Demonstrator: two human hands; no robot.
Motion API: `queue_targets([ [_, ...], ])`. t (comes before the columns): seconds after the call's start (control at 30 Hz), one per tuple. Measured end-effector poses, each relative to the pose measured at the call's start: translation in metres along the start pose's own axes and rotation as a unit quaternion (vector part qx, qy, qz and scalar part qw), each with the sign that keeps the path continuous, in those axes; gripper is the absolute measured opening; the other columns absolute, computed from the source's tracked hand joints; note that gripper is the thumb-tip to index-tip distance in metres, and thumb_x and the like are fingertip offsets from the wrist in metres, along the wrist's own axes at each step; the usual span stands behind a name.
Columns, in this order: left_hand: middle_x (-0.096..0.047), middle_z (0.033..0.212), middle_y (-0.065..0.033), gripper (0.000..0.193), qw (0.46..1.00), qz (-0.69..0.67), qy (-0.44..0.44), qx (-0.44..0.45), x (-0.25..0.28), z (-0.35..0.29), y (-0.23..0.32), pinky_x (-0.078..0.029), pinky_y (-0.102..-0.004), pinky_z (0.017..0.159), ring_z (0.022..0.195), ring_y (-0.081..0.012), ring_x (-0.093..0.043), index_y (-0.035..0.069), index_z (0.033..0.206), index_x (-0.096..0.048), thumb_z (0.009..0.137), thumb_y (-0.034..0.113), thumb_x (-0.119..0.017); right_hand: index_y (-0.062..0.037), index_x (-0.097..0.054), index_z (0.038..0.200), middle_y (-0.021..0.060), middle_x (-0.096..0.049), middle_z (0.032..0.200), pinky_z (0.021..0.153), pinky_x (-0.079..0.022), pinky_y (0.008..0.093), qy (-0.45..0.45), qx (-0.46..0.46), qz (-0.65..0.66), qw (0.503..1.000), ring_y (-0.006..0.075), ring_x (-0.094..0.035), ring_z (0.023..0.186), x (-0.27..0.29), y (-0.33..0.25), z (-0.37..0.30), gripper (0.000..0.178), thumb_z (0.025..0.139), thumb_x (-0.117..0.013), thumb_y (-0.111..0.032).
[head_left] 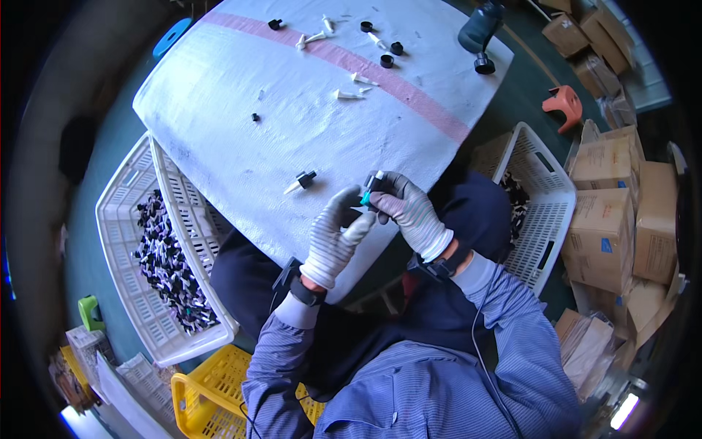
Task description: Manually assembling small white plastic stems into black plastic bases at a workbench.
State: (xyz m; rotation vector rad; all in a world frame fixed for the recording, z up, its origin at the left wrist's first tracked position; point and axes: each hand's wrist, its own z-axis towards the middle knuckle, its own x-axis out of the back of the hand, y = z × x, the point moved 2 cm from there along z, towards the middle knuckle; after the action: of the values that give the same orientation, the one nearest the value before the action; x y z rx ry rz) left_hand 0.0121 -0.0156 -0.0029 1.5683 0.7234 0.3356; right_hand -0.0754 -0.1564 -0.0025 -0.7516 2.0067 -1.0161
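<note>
My two hands, in striped white-and-grey gloves, meet above the near edge of the covered table. My right hand (411, 212) pinches a small black part with a green piece (365, 197) and a white tip. My left hand (333, 238) is curled against the same part from the other side, its fingertips at the green piece. Fingers partly hide the part, so its exact kind is unclear. Left of my hands, a black fitting with a white pointed nozzle (306, 179) lies on the table.
Across the white table sheet (241, 80) lie several white nozzles (347, 94) and black caps (387, 61). A dark bottle (480, 33) occupies the far right corner. White crates (121, 241) of small parts flank my legs; a yellow crate (208, 380) and cardboard boxes (603, 227) stand around.
</note>
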Motion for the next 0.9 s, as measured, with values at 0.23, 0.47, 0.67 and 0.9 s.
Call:
queue_targets([
  [0.23, -0.063, 0.093, -0.0039, 0.039, 0.998, 0.027, 0.047, -0.024, 0.013, -0.001, -0.027, -0.049, -0.0244, 0.072, 0.08, -0.0075, -0.056, -0.002, 0.122, -0.056, 0.092, 0.019, -0.068, -0.002, -0.051, 0.128, -0.0003, -0.063, 0.099, 0.069, -0.048, 0.0215, -0.015, 0.033, -0.049, 0.998, 0.0049, -0.056, 0.081, -0.008, 0.013, -0.001, 0.044, 0.09, -0.068, -0.013],
  [0.47, -0.062, 0.095, -0.0014, 0.026, 0.991, 0.115, -0.001, -0.069, 0.012, -0.009, -0.027, -0.047, -0.023, 0.073, 0.081, -0.0072, -0.056, 0.003, 0.117, -0.056, 0.095, 0.013, -0.064, -0.0031, -0.057, 0.121, -0.0002, -0.059, 0.088, 0.068, -0.046, 0.0221, -0.05, 0.057, -0.191, 0.979, 0.0052, -0.052, 0.075, -0.005, 0.006, -0.009, 0.035, 0.094, -0.064, -0.024],
  [0.67, -0.062, 0.093, -0.0032, 0.024, 0.995, -0.064, -0.056, 0.041, 0.001, -0.011, -0.022, -0.05, -0.0251, 0.07, 0.076, -0.0097, -0.059, 0.002, 0.115, -0.057, 0.096, 0.018, -0.062, -0.0034, -0.062, 0.106, -0.001, -0.059, 0.082, 0.067, -0.045, 0.0233, -0.021, 0.069, -0.217, 0.973, 0.0056, -0.052, 0.074, 0.006, 0.02, -0.003, 0.03, 0.098, -0.058, -0.032],
  [0.9, -0.062, 0.09, -0.0036, 0.033, 0.984, -0.071, -0.112, 0.12, -0.001, -0.007, -0.015, -0.051, -0.0258, 0.07, 0.074, -0.0096, -0.06, 0.0, 0.121, -0.057, 0.097, 0.022, -0.06, -0.001, -0.059, 0.102, 0.0032, -0.059, 0.08, 0.071, -0.047, 0.0288, 0.008, 0.075, -0.264, 0.962, 0.0112, -0.055, 0.074, 0.013, 0.025, -0.001, 0.029, 0.098, -0.057, -0.03],
])
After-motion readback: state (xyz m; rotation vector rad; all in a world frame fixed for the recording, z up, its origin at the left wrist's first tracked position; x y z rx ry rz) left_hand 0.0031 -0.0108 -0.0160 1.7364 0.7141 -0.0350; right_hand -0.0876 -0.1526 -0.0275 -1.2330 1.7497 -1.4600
